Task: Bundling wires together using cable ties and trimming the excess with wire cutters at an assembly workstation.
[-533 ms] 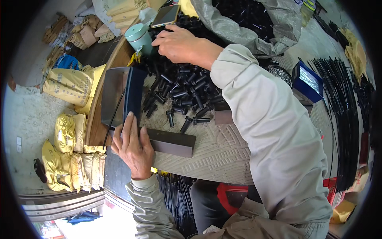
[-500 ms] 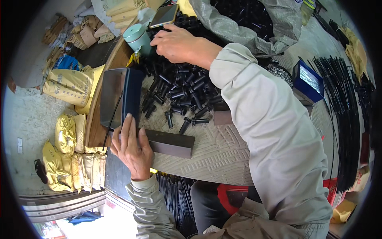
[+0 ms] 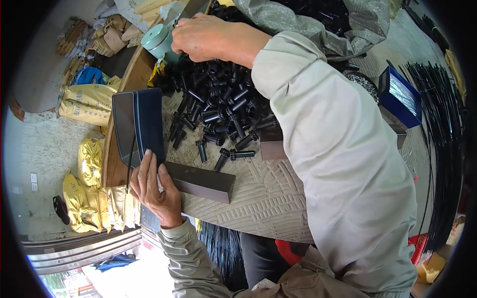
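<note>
My left hand (image 3: 156,191) lies with fingers stretched out against the lower end of a navy open box (image 3: 149,119). Its thumb rests by a long dark brown block (image 3: 201,181). Across the box mouth runs a thin black rod (image 3: 131,159), passing close to my fingers. At the far side of the table, my right hand (image 3: 206,38) is closed beside a lidded teal cup (image 3: 157,39); whatever it grips is hidden. Just beyond it a grey panel (image 3: 193,8) shows partly, perhaps a phone. Below that hand spreads a heap of black plastic tubes with collars (image 3: 218,99).
A grey sack (image 3: 318,27) of more black parts stands at the back. Right of my arm are a round dish of small metal pieces (image 3: 362,84), a blue box (image 3: 400,97) and a bundle of black rods (image 3: 437,149). Yellow sacks (image 3: 87,107) sit on the floor at left.
My right hand has moved up and left, and its fingers have closed. The phone that lay by the cup is now mostly out of sight. My view has shifted slightly; my left hand stays at the box.
</note>
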Motion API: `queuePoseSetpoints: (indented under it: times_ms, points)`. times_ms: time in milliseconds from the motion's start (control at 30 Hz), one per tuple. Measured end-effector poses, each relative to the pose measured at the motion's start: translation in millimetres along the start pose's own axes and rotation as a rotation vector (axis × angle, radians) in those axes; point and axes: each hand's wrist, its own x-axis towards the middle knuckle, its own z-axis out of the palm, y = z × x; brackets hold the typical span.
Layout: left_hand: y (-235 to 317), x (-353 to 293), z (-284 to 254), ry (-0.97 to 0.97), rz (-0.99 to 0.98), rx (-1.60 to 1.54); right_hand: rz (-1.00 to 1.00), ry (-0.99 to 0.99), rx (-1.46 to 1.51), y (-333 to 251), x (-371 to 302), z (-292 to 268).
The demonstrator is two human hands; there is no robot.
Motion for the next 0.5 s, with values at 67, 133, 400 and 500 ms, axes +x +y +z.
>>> queuePoseSetpoints:
  times_ms: [67, 133, 400, 500]
  points:
    - [0, 0, 1, 0.002, -0.004, 0.000, -0.048, 0.000, 0.043, -3, 0, 2]
    - [0, -1, 0, 0.004, -0.008, 0.007, -0.150, 0.001, 0.120, -8, 1, 4]
    - [3, 1, -2, 0.030, -0.051, -0.045, -0.342, -0.315, 0.125, -35, -19, 4]
    - [4, 4, -3, 0.036, -0.075, -0.064, -0.385, -0.288, 0.124, -24, -46, -12]
